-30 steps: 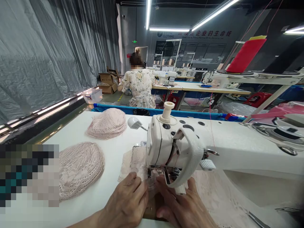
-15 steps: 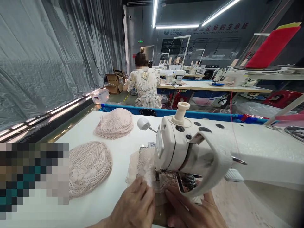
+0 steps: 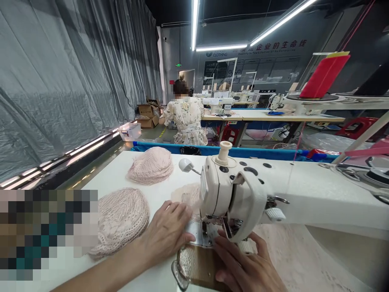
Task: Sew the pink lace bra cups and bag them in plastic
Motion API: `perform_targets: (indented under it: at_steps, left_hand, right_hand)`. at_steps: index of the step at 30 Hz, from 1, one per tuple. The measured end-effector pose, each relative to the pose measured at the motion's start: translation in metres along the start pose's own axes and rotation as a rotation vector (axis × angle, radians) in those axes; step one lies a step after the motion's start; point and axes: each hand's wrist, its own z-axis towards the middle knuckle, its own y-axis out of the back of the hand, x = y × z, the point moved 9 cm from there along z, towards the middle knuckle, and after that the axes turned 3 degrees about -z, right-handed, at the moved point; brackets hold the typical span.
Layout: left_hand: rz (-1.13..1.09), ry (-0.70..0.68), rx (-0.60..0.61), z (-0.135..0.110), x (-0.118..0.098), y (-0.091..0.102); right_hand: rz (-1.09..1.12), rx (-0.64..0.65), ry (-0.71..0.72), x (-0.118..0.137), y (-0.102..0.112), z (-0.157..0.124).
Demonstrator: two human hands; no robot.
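A white sewing machine (image 3: 212, 186) stands before me, with its needle area above a bare metal plate (image 3: 197, 235). My left hand (image 3: 167, 229) lies on the left of the needle, thumb spread away from the fingers. Its fingertips touch a pale pink lace piece (image 3: 188, 194), which lies behind the presser foot and is partly hidden by the machine head. On the right of the needle rests my right hand (image 3: 249, 263), fingers stretched out over the machine bed, partly covered by the white guard (image 3: 257, 202). I see nothing held in it.
Two stacks of pink lace pieces, a far stack (image 3: 152, 164) and a near stack (image 3: 124, 219), sit left on the white table (image 3: 164, 190). More pale fabric (image 3: 291, 251) lies at right. A person (image 3: 185, 113) sits ahead, back turned. A red thread cone (image 3: 325, 77) stands at upper right.
The lace piece has moved back from the needle, baring the metal plate. My left hand has shifted left and back, its fingers spreading. My right hand stays near the presser foot.
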Motion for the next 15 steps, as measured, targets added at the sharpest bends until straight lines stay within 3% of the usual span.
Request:
perform_targets:
  at_steps: [3,7,10,15]
  left_hand:
    - [0.045,0.083,0.060,-0.015,0.005,0.003]
    - [-0.082,0.079,0.054,-0.039,-0.012,0.023]
    - [-0.103,0.014,-0.051,-0.052,-0.023,0.040]
    - [-0.007,-0.002,-0.030,-0.083,-0.042,0.025]
  right_hand:
    - [0.065,-0.107,-0.082,0.001,0.004,0.000]
    - [0.218,0.087,-0.080,0.008,0.002,0.003]
    - [0.296,0.055,-0.070,0.014,0.020,0.010]
    - [0.262,0.055,0.086,0.047,0.023,0.017]
